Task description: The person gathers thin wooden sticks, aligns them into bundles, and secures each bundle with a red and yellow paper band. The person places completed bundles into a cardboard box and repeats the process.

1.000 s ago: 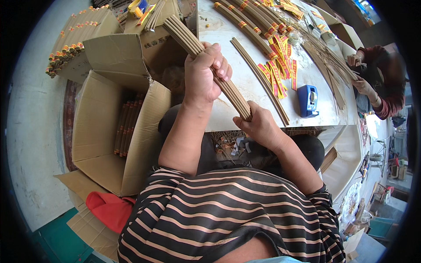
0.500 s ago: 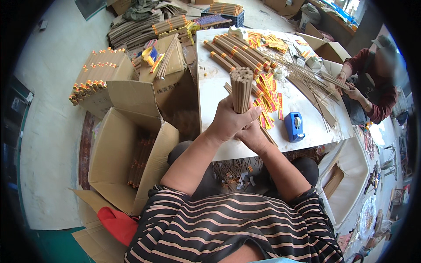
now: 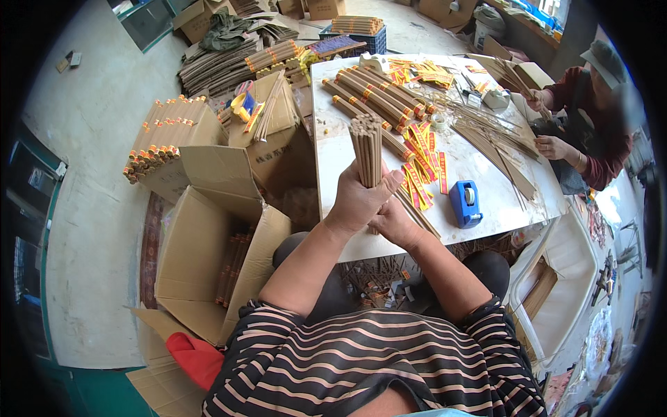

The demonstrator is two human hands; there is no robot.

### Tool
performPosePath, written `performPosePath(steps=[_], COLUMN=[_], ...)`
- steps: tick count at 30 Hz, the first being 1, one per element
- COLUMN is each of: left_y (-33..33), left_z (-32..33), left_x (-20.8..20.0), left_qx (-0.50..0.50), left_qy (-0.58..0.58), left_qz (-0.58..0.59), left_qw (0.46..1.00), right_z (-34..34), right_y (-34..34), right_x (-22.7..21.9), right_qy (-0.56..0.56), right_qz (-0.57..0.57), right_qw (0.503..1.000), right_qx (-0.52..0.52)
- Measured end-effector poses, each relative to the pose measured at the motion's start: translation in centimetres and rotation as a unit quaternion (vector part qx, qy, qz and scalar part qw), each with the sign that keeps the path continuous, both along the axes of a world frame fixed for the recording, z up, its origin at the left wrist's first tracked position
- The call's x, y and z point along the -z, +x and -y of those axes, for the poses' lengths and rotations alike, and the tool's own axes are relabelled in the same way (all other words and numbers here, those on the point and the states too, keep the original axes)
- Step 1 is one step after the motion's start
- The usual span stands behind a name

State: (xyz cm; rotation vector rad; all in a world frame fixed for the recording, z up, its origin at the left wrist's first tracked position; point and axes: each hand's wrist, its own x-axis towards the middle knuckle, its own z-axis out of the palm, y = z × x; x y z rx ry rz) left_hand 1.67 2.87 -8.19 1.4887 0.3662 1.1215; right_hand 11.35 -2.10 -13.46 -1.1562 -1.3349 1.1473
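A loose bundle of brown incense sticks (image 3: 367, 142) stands nearly upright above the near side of the white table (image 3: 335, 167), its top leaning slightly left. My left hand (image 3: 356, 200) is wrapped round the bundle, thumb across the front. Lower down, my right hand (image 3: 396, 221) closes about the same sticks, touching the left; its fingertips are partly hidden. Behind the bundle, more sticks (image 3: 421, 217) lie on the table. Red and yellow paper labels (image 3: 420, 151) are spread just right of my hands. A blue tape dispenser (image 3: 465, 206) sits near the front edge.
Wrapped incense bundles (image 3: 379, 94) lie at the table's far side. Loose sticks (image 3: 486, 149) cover its right part, where a co-worker (image 3: 590, 132) handles sticks. An open cardboard box (image 3: 194, 250) with bundles inside stands left of me. Stacked bundles (image 3: 167, 132) rest beyond it.
The bundle has tipped a little to the left and its top sits slightly lower, both hands still round it. The co-worker's hands have moved apart, one raised with sticks.
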Motion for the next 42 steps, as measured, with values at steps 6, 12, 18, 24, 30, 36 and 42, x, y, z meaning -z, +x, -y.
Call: performPosePath(steps=[6,12,18,24,30,36,42], left_y=[-2.0,-4.2,-5.0,-4.1,-1.6,0.5,0.8], left_z=[0.5,0.7,1.8,2.7,5.4,3.5,1.6], left_x=[-3.2,-2.9,-4.4,-5.5,-5.1,-0.8,-0.2], left_qx=[0.142,0.147,0.125,0.097,-0.003,-0.040,-0.069], left_qy=[-0.230,-0.328,-0.287,-0.228,-0.090,-0.092,0.016], left_qz=[0.123,0.143,0.183,0.163,0.096,0.040,-0.006], left_qw=[0.955,0.922,0.932,0.955,0.991,0.994,0.997], right_z=[3.7,7.4,9.4,8.2,4.3,1.5,0.7], right_y=[-1.8,-3.5,-3.7,-3.3,-1.9,-0.9,-0.5], right_x=[-4.0,-4.6,-5.6,-5.0,-2.5,3.0,1.9], right_qy=[-0.107,-0.170,-0.133,-0.104,0.093,0.027,-0.044], right_qz=[-0.032,-0.018,0.093,0.144,0.093,0.016,0.046], right_qw=[0.993,0.985,0.987,0.983,0.989,0.998,0.997], right_qx=[-0.031,-0.025,0.009,0.050,0.071,0.063,0.041])
